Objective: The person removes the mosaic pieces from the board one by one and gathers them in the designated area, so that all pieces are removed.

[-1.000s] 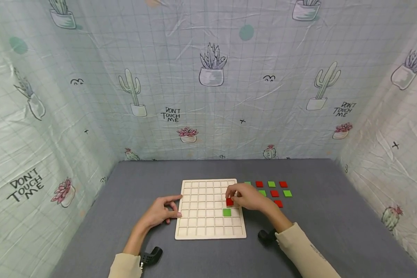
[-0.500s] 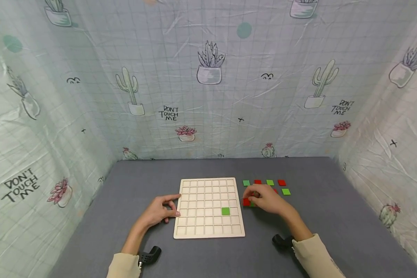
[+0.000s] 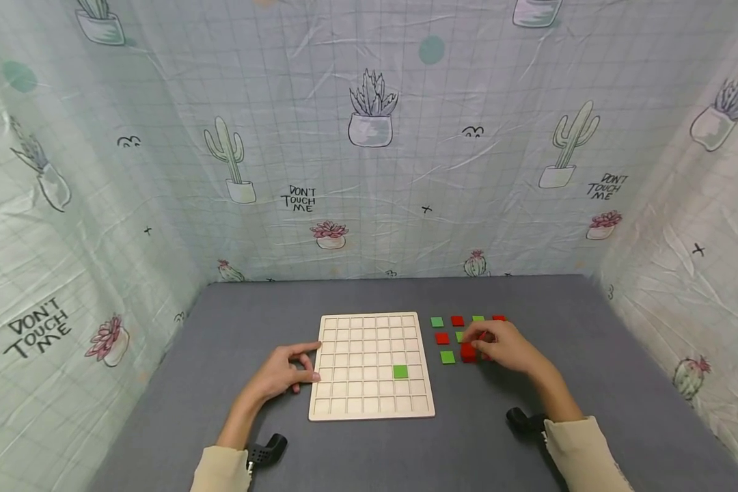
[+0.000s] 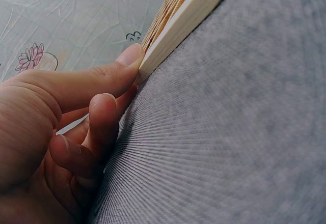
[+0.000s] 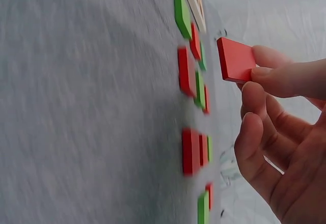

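Note:
My right hand (image 3: 503,345) pinches a red square tile (image 5: 237,60) between thumb and fingertips, raised above the loose tiles at the right of the board. Below it in the right wrist view stand a red tile (image 5: 187,71) and a green tile (image 5: 181,15) on the cloth. My left hand (image 3: 279,372) lies at the left edge of a pale wooden grid board (image 3: 355,391), its index finger and thumb spread along that edge. The left wrist view shows the thumb (image 4: 127,61) touching the board's rim. One green tile (image 3: 400,372) sits in a cell in the board's right part.
Red and green tiles lie in rows right of the board, among them a green tile (image 3: 447,357) and a red tile (image 3: 442,338); my right hand hides some. A grey cloth (image 3: 270,301) covers the table. Printed curtains (image 3: 369,205) enclose the back and sides.
My right hand has carried the red tile off the board and rightward over the loose tiles. The green tile stays in its cell, and my left hand keeps its place.

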### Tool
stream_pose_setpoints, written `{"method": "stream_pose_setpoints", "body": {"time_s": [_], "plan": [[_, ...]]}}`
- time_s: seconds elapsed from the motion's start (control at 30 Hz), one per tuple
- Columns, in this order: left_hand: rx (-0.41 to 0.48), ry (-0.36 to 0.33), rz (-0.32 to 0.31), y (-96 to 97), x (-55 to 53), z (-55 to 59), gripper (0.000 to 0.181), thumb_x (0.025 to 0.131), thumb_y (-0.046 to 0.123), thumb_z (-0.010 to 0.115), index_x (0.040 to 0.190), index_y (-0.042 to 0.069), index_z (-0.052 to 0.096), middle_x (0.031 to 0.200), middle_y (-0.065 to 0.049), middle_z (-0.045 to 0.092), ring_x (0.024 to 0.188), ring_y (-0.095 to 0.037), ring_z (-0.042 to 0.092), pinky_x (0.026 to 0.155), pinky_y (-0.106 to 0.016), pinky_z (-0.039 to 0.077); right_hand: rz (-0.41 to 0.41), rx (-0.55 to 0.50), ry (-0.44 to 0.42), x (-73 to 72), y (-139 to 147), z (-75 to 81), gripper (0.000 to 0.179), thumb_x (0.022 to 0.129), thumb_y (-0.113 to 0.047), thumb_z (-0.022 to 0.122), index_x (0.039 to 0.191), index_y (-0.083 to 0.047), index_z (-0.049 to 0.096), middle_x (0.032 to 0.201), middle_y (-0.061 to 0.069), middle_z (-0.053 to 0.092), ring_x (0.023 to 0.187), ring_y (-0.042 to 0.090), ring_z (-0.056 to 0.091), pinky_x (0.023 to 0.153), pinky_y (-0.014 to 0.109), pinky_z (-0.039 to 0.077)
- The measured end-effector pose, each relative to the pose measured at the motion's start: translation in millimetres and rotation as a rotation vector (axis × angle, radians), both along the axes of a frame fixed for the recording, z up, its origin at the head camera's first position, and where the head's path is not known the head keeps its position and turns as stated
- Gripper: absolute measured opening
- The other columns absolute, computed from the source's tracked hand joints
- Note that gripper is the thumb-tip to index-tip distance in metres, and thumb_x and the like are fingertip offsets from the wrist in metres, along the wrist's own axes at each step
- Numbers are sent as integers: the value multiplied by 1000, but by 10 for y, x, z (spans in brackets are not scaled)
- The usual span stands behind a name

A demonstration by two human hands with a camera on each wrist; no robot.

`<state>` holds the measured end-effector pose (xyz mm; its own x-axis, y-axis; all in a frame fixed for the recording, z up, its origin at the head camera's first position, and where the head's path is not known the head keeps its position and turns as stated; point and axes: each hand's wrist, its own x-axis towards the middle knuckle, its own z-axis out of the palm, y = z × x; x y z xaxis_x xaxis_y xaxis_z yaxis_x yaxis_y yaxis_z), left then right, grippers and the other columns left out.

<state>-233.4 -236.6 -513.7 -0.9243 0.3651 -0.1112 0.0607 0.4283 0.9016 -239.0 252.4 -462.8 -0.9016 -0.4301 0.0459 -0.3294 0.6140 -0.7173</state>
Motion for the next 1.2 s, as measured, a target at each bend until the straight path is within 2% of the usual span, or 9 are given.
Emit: {"method": "stream_pose_setpoints", "body": {"time_s": [0.1,0.33,0.77,1.0,1.2], "plan": [[2,0,-1,6,-5,-2,70,84,13,86,147,3,57,84,-8,68,50,-12,53,49,-31,53,-24,-3,-5,5,105,20,14,98,-1,64,105,-7,75,99,13,73,69,13,63,58,28,51],[6,7,-4,-4,-16,-10,71,84,14,86,147,2,57,85,-9,68,50,-12,53,48,-31,52,-67,-2,-45,7,357,47,15,99,0,62,107,-5,74,104,17,72,62,19,61,57,28,51],[4,2,3,-16,5,24,72,83,14,87,147,1,56,84,-10,68,50,-12,52,48,-30,52,-92,6,-103,-19,734,-61,13,98,2,62,106,0,72,97,17,71,67,13,60,57,30,52],[2,2,-1,-11,0,16,71,84,13,86,147,1,56,85,-10,68,50,-12,53,48,-30,52,-106,44,-112,-9,799,-125,19,92,7,62,104,-3,73,91,11,68,66,11,59,56,30,51],[4,3,-7,-5,-8,9,70,84,14,86,147,1,56,84,-9,67,51,-11,52,48,-30,51,-118,46,-143,-3,820,-156,23,84,6,71,106,-3,74,93,11,67,66,11,59,57,30,52]]}}
